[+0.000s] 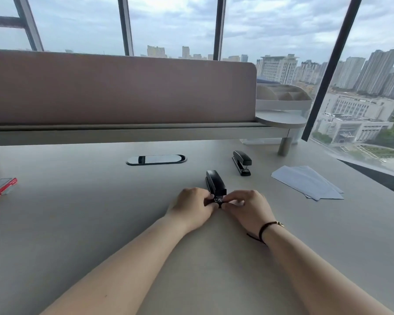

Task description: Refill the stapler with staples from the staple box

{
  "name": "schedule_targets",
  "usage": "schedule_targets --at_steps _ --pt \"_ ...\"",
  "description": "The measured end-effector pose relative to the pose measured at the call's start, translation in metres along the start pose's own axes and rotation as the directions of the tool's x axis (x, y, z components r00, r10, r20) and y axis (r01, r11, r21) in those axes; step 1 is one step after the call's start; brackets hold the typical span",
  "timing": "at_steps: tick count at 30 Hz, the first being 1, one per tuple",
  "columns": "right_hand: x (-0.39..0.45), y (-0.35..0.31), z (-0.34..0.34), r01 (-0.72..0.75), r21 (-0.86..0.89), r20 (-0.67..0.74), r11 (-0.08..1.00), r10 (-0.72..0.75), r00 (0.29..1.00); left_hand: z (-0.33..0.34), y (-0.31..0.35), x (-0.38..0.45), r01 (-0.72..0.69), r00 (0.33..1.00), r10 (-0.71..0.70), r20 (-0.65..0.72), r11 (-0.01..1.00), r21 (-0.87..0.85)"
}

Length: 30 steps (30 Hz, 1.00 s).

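A black stapler (215, 183) lies on the grey desk (77, 223) in the middle, its front end towards me. My left hand (191, 206) and my right hand (248, 208) both pinch that near end from either side, fingertips closed on it. The stapler's front tip is partly hidden by my fingers. A red staple box (1, 187) sits far off at the desk's left edge, with a pale tray sticking out of it.
A second black stapler (242, 162) stands further back to the right. White paper sheets (307, 181) lie at the right. An oval cable port (156, 159) is set into the desk, behind it a pink partition (123, 87) and a desk organizer (282, 98).
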State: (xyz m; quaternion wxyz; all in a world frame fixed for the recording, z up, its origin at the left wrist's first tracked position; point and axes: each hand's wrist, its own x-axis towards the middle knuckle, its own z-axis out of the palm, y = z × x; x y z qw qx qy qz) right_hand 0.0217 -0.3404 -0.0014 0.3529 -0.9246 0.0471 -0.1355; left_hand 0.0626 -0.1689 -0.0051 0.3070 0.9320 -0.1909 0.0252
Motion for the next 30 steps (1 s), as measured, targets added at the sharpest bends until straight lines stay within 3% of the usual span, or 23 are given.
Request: schedule_targets --at_steps 14,21,30 --pt "0.108 0.037 0.016 -0.15 0.021 -0.171 0.989 0.151 0.974 0.037 -0.001 0.118 -0.036 0.994 0.043 -0.096 0.997 0.072" --pt "0.111 0.037 0.016 -0.193 0.026 -0.207 0.981 0.195 0.959 0.034 0.006 0.115 -0.026 0.994 0.039 -0.099 0.992 0.123" --pt "0.091 0.027 0.005 -0.209 0.067 -0.152 0.976 0.217 0.964 0.018 -0.003 0.072 -0.015 0.999 0.016 -0.048 1.0 0.027"
